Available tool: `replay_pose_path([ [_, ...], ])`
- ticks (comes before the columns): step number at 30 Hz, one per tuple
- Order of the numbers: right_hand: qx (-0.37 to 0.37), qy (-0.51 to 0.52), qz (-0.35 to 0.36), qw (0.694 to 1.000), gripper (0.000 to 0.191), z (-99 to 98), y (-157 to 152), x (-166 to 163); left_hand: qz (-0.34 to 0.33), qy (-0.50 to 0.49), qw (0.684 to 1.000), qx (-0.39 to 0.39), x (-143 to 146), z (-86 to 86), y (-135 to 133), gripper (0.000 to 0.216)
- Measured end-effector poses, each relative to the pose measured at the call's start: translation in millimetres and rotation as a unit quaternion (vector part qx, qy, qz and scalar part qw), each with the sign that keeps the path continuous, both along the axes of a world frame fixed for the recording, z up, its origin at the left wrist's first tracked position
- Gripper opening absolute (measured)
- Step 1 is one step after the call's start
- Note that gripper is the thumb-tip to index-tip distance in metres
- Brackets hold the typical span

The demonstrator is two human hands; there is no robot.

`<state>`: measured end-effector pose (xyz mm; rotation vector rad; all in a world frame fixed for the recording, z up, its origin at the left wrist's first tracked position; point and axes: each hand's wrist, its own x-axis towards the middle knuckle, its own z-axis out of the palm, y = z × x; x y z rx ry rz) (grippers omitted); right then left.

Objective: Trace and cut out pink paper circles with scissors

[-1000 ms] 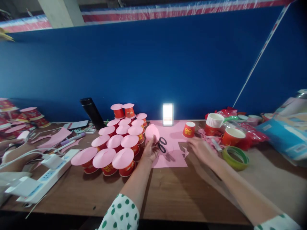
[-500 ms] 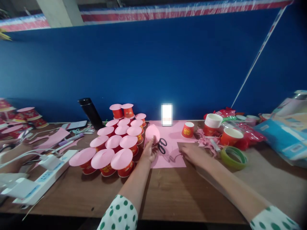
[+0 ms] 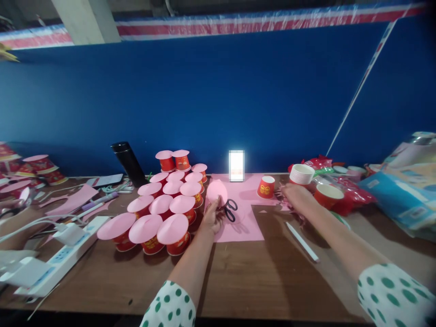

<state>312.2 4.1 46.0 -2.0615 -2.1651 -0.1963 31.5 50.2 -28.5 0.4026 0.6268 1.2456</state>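
My left hand (image 3: 214,218) pinches a pink paper circle (image 3: 217,190) by its lower edge. Close by its fingers are black-handled scissors (image 3: 230,210), their blades mostly hidden, over a pink sheet (image 3: 240,229). My right hand (image 3: 298,198) is over a pile of pink paper scraps (image 3: 281,193), beside a stack of paper cups (image 3: 301,175); its fingertips are blurred and partly hidden. A single red cup (image 3: 265,187) stands upside down on the sheet. To the left, several red cups (image 3: 179,245) carry pink paper circles on top.
A white pen (image 3: 302,242) lies before my right forearm. Left are a black flask (image 3: 128,163), a power strip (image 3: 66,259) and another person's arm (image 3: 20,227). A bright phone-like screen (image 3: 236,165) stands at the back. Right are an upright cup (image 3: 329,195) and blue packaging (image 3: 397,195).
My right hand has moved right, from the sheet's lower right edge to the pink scraps. The white pen now shows on the table. My left hand still holds the paper circle.
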Motion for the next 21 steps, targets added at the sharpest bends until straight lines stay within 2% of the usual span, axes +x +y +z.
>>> replay_pose_path([
  [4,0.007,-0.060,-0.045,0.997,0.020,2.8,-0.4,10.3,-0.009,0.009,1.000,0.008,-0.1,-1.5,1.2,0.024],
  [8,0.021,-0.124,-0.100,0.987,0.024,8.1,-4.1,7.4,-0.009,0.018,1.000,0.003,0.1,-0.8,1.3,0.026],
  [10,0.044,-0.113,-0.077,0.990,0.025,10.2,-8.1,-1.1,0.002,0.021,1.000,0.002,0.4,0.5,0.6,0.026],
  [12,0.083,-0.093,-0.014,0.992,0.027,8.6,-15.3,-14.3,0.007,0.024,1.000,-0.001,0.6,1.6,0.0,0.025],
  [18,-0.021,0.033,0.073,0.997,0.028,-16.0,-53.7,-51.9,0.000,0.009,1.000,-0.002,0.9,1.2,1.4,0.024],
  [21,-0.047,0.078,0.096,0.991,0.025,-20.7,-66.6,-62.9,-0.005,0.009,1.000,-0.001,1.5,1.8,1.5,0.024],
])
